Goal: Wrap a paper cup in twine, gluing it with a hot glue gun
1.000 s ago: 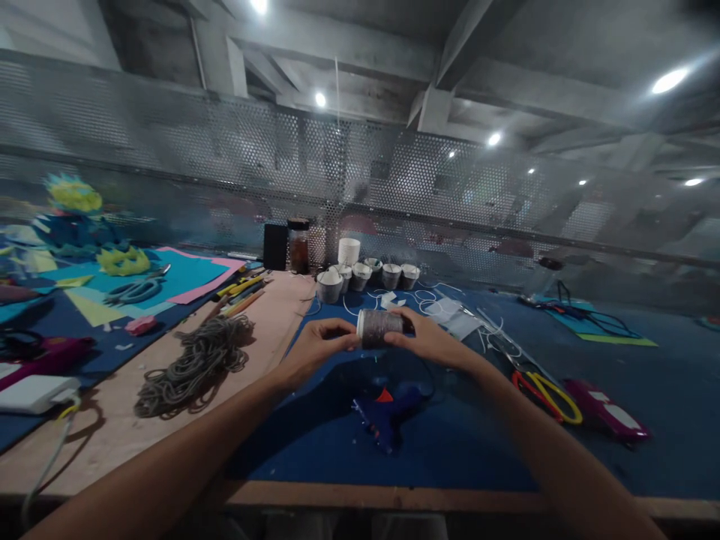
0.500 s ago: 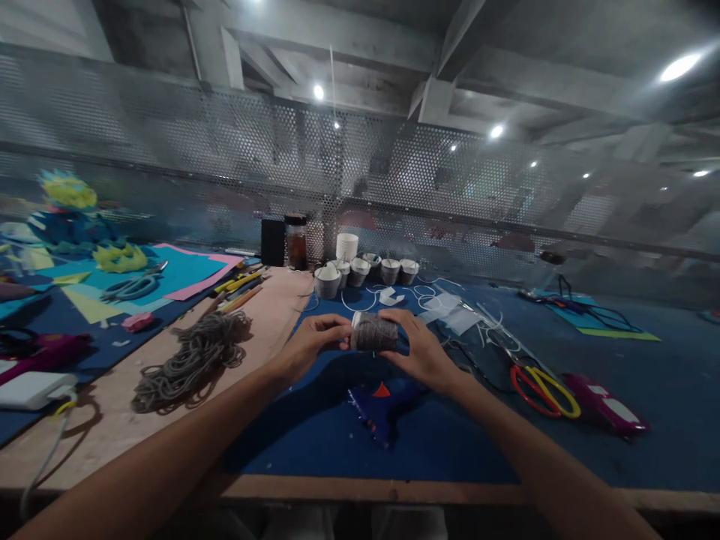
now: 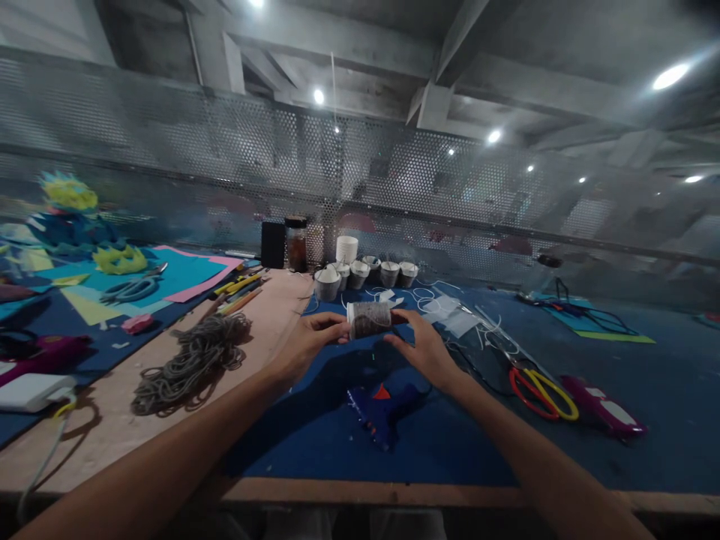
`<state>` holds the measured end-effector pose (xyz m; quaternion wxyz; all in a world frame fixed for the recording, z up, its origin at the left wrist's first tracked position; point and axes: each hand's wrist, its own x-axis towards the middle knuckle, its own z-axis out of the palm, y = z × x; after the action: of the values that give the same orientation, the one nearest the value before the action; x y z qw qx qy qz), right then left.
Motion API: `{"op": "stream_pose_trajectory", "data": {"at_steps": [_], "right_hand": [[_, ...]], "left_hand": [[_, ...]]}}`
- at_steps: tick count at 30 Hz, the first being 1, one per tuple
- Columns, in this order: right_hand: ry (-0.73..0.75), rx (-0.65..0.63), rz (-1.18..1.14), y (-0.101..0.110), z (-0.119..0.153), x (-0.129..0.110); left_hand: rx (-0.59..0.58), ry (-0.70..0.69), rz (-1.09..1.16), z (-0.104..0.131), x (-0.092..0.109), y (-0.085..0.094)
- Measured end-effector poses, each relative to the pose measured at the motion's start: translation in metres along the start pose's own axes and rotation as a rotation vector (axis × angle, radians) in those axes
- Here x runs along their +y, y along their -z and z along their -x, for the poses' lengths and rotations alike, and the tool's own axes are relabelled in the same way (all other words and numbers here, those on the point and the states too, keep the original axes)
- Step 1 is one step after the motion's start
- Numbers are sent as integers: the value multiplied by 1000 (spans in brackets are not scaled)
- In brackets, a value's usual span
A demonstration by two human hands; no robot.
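A small cup wrapped in grey cord (image 3: pixel 370 319) lies on its side in the air above the blue mat, its white rim to the left. My left hand (image 3: pixel 318 336) pinches the cup at that rim. My right hand (image 3: pixel 419 343) is at the cup's other end, thumb and fingers closed about its base. Below them a blue glue gun (image 3: pixel 382 409) with a red trigger rests on the mat. Left of my left hand is a tangled heap of grey cord (image 3: pixel 194 360).
Several grey-wrapped cups (image 3: pixel 358 274) stand at the back beside a lidded jar (image 3: pixel 296 244). Red and yellow scissors (image 3: pixel 543 390) and a magenta device (image 3: pixel 604 409) lie right. Coloured paper (image 3: pixel 185 271), pencils and blue-handled scissors (image 3: pixel 132 287) are left.
The cup has risen slightly and shifted left, showing more of its white rim. My right hand's fingers now sit nearer its base end.
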<state>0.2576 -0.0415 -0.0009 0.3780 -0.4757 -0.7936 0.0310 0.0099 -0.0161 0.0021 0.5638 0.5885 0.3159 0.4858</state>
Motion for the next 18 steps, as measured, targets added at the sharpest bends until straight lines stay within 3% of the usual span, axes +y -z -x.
{"op": "stream_pose_trajectory", "data": {"at_steps": [10, 16, 18], "right_hand": [[46, 129, 1, 2, -1, 0], [56, 134, 27, 12, -3, -7], [108, 46, 50, 21, 1, -17]], "left_hand": [[65, -37, -75, -1, -5, 1], [115, -41, -109, -2, -6, 3], [123, -51, -126, -2, -6, 3]]}}
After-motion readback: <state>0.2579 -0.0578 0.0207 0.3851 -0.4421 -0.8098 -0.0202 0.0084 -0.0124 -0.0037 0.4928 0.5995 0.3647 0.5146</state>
